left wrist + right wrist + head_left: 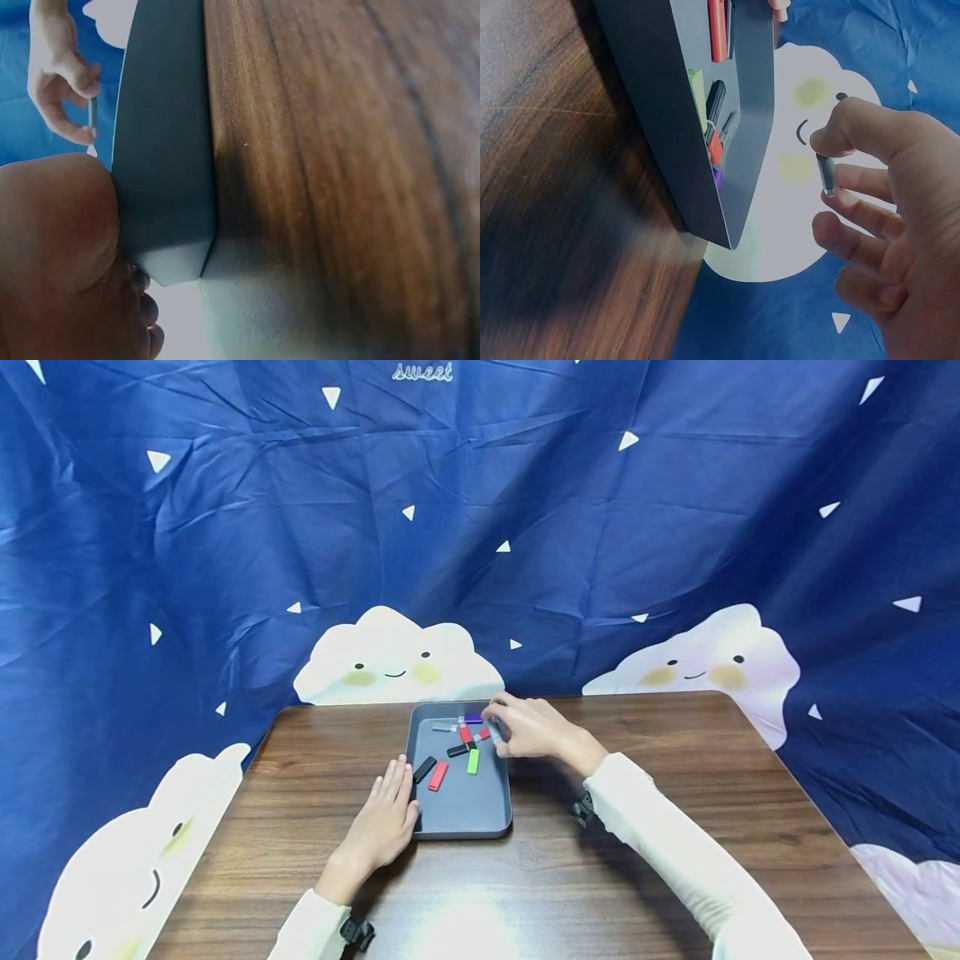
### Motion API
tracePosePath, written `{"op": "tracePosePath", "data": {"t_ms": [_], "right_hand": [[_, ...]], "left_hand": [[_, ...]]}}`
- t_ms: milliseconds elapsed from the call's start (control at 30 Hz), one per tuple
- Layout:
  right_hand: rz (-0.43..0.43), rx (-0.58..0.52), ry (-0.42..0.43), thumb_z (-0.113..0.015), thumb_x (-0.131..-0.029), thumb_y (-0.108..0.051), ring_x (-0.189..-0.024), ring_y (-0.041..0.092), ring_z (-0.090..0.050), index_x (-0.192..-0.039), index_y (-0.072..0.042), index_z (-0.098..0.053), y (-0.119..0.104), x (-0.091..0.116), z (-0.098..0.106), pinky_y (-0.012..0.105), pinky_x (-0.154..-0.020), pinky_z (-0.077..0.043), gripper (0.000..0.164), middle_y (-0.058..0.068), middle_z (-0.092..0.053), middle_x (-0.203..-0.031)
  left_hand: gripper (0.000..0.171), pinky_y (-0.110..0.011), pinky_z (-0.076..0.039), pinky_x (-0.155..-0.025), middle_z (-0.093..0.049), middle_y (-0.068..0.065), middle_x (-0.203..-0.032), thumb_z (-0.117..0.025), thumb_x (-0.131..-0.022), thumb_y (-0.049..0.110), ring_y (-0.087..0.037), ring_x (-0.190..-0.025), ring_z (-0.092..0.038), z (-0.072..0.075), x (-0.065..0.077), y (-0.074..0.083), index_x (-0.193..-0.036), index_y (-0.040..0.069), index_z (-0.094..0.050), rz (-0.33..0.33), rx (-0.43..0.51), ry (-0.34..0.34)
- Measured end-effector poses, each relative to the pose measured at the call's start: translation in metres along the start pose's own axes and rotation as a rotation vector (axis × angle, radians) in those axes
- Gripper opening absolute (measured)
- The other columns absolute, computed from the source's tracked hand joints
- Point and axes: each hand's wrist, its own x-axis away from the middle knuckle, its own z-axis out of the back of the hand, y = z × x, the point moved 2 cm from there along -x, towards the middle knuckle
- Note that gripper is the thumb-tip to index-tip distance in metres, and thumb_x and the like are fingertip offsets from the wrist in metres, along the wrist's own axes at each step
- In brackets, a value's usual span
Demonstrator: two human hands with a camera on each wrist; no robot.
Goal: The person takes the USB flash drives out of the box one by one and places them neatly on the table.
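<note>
Left hand (382, 817), fingers straight, rests against a tray (461, 814) of sticks (438, 776), perhaps steadying it, while the right hand (538, 727) pinches a grey stick (826, 175) by its ends near the far right corner.

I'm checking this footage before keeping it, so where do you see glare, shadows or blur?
Head view: bright glare on the near part of the table, dark shadow beside the right sleeve; left wrist view: the left hand dimly lit, wood grain looking soft toward the right; right wrist view: broad dark shadow across the tabletop.
</note>
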Motion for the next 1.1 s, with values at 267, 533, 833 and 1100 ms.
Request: {"op": "tracePosePath", "data": {"t_ms": [267,533,833,1100], "right_hand": [[-0.007,-0.008,0.025,-0.079,-0.081,-0.034,-0.067,0.009,-0.056,-0.129,-0.019,-0.072,0.005,0.005,0.002,0.027,-0.057,-0.046,0.051,-0.002,-0.061,-0.121],[-0.014,-0.018,0.037,-0.078,-0.082,-0.031,-0.069,0.01,-0.057,-0.129,-0.017,-0.072,0.011,0.01,0.004,0.028,-0.058,-0.047,0.05,-0.002,-0.062,-0.121],[-0.027,-0.009,0.05,-0.078,-0.081,-0.03,-0.069,0.011,-0.057,-0.13,-0.017,-0.072,0.023,0.017,0.007,0.029,-0.058,-0.047,0.051,-0.003,-0.063,-0.122],[-0.029,-0.009,0.057,-0.078,-0.08,-0.027,-0.067,0.015,-0.055,-0.13,-0.017,-0.072,0.029,0.022,0.009,0.03,-0.056,-0.046,0.052,-0.001,-0.064,-0.124]], "left_hand": [[0.061,-0.063,-0.027,-0.13,-0.025,-0.03,-0.173,-0.047,-0.11,0.018,-0.047,-0.161,-0.026,-0.001,0.0,0.0,-0.16,-0.014,-0.033,-0.006,0.013,0.024],[0.06,-0.064,-0.028,-0.13,-0.027,-0.03,-0.172,-0.047,-0.11,0.017,-0.048,-0.161,-0.027,-0.001,0.002,0.0,-0.159,-0.014,-0.035,-0.01,0.016,0.035],[0.061,-0.061,-0.026,-0.132,-0.024,-0.028,-0.174,-0.046,-0.112,0.019,-0.045,-0.163,-0.023,0.0,-0.001,0.0,-0.161,-0.012,-0.032,0.001,-0.013,0.005],[0.06,-0.062,-0.026,-0.131,-0.024,-0.029,-0.174,-0.047,-0.11,0.018,-0.046,-0.162,-0.024,0.004,0.001,0.004,-0.161,-0.013,-0.033,0.015,-0.008,-0.012]]}}
